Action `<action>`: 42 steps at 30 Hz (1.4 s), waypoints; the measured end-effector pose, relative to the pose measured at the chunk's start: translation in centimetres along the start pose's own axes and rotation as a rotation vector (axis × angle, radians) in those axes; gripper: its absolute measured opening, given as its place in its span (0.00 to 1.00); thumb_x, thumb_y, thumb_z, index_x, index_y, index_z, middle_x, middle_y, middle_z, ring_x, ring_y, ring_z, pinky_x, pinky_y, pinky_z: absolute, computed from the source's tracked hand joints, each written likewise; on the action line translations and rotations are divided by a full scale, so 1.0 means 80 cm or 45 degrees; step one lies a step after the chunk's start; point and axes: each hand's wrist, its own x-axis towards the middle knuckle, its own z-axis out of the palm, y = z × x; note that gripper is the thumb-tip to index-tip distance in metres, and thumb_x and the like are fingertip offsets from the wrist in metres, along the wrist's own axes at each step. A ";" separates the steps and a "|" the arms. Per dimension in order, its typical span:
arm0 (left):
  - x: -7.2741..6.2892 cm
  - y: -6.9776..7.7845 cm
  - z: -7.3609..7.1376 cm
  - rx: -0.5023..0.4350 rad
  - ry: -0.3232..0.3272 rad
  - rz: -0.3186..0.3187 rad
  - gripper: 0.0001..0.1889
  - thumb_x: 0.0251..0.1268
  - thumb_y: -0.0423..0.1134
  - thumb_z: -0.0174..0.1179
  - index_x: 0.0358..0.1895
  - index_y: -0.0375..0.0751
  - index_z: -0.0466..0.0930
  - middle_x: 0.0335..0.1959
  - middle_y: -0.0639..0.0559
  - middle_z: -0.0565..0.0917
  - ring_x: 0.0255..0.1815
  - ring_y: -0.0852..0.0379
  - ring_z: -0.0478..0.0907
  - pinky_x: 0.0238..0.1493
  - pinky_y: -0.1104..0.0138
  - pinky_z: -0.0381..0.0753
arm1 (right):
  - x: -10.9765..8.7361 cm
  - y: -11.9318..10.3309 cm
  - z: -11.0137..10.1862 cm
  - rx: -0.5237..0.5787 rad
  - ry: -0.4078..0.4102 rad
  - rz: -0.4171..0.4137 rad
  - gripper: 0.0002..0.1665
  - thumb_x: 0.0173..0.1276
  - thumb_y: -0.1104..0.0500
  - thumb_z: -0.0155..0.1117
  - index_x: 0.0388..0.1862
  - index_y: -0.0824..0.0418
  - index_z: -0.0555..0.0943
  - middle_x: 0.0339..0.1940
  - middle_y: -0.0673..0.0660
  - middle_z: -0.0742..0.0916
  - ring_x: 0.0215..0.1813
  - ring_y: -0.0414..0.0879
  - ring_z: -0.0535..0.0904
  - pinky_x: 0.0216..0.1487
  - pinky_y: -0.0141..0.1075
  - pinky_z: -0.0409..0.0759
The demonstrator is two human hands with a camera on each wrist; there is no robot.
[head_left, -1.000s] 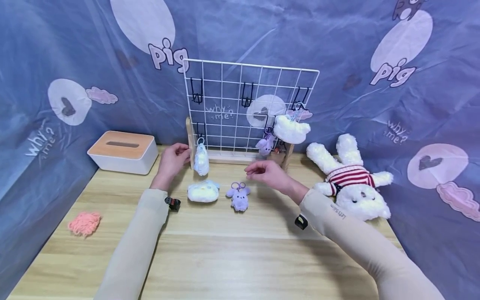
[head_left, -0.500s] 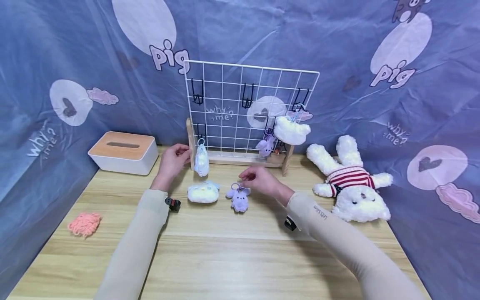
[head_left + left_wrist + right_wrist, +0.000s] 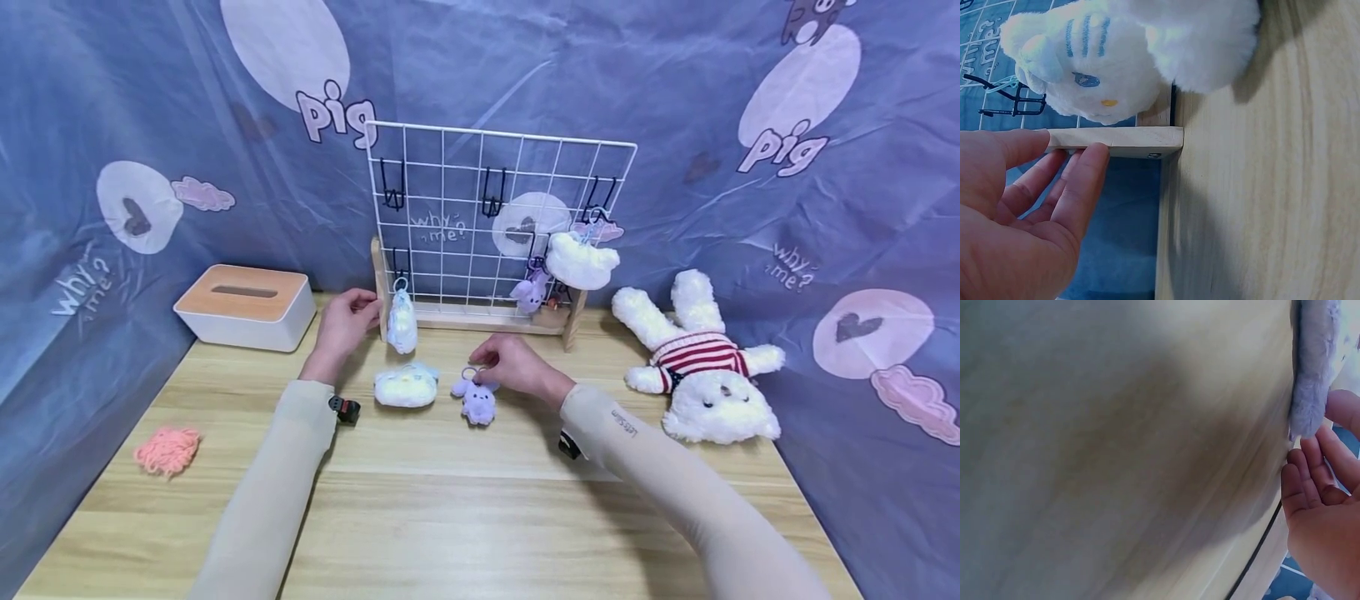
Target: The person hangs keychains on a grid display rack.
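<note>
My left hand point(image 3: 347, 327) grips the wooden side post point(image 3: 1122, 137) of a white wire grid rack point(image 3: 442, 218), thumb on one face and fingers on the other. On the table a purple plush keychain point(image 3: 478, 403) lies face up. My right hand point(image 3: 517, 365) pinches at its ring end; in the right wrist view the thumb and fingertips close around the end of the purple plush point(image 3: 1315, 381). Left of it lies a white plush pouch point(image 3: 406, 388). A white-and-blue plush point(image 3: 402, 323) hangs at the rack's lower left, beside my left hand.
Another purple plush point(image 3: 531, 292) and a white plush point(image 3: 582, 260) hang on the rack's right side. Bare black hooks point(image 3: 492, 200) sit higher up. A tissue box point(image 3: 247, 321), pink yarn point(image 3: 168, 450) and a teddy in a striped sweater point(image 3: 699, 358) lie around the table.
My right hand has moved left and down to the ring end of the purple plush keychain on the table. The left hand stays on the post.
</note>
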 end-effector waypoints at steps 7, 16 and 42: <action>0.002 -0.004 0.000 -0.005 -0.006 0.002 0.19 0.87 0.38 0.62 0.67 0.26 0.83 0.54 0.34 0.85 0.56 0.37 0.89 0.62 0.58 0.97 | 0.004 -0.003 0.001 -0.054 -0.034 0.003 0.19 0.67 0.61 0.84 0.56 0.61 0.93 0.50 0.56 0.93 0.51 0.45 0.86 0.61 0.38 0.90; 0.002 -0.002 0.001 0.018 0.000 0.015 0.19 0.87 0.39 0.63 0.67 0.27 0.83 0.55 0.34 0.86 0.55 0.39 0.89 0.61 0.61 0.97 | 0.011 -0.007 0.002 -0.097 -0.063 0.039 0.09 0.70 0.60 0.80 0.47 0.58 0.93 0.44 0.54 0.92 0.48 0.42 0.84 0.55 0.34 0.87; 0.000 -0.003 0.000 0.023 0.001 0.025 0.19 0.87 0.40 0.62 0.67 0.27 0.83 0.55 0.34 0.86 0.55 0.39 0.89 0.58 0.63 0.98 | -0.028 -0.006 -0.017 0.327 0.050 0.153 0.06 0.76 0.60 0.74 0.45 0.61 0.93 0.47 0.57 0.95 0.49 0.43 0.86 0.56 0.32 0.85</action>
